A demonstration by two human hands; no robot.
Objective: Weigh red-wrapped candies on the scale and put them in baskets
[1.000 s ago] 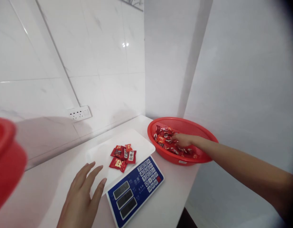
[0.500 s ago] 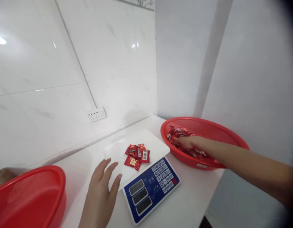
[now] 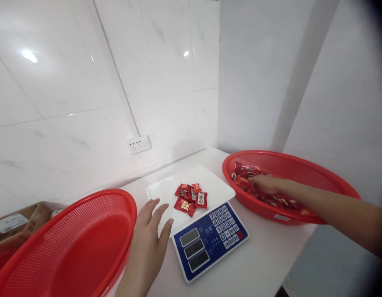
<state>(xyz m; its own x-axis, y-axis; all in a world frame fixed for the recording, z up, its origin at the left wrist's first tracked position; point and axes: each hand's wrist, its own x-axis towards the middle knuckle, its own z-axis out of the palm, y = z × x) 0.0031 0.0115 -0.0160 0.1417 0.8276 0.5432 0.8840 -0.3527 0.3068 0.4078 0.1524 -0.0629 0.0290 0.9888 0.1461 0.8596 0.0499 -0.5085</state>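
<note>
My left hand (image 3: 149,241) hovers at the near left edge of the scale's white pan (image 3: 161,189), fingers spread and holding nothing. Several small red candy packets (image 3: 191,198) lie in a loose pile on that pan. The scale's blue panel (image 3: 206,239), with number keys and three dark displays, faces me. Over on the right, my right hand (image 3: 265,184) reaches into a red basket (image 3: 327,173) of similar red packets (image 3: 245,171). Its fingers point down among them and are mostly hidden, so any grip cannot be made out.
A second red basket (image 3: 124,198), with no packets visible inside, stands at the left. Behind it is a cardboard box (image 3: 30,218) with a white label. A socket strip (image 3: 140,144) is fixed to the tiled wall above the white table (image 3: 259,255).
The view has swung left, bringing more of the left basket and the cardboard box into sight. My right hand stays among the packets, its fingers now more curled under. The pile on the pan looks unchanged.
</note>
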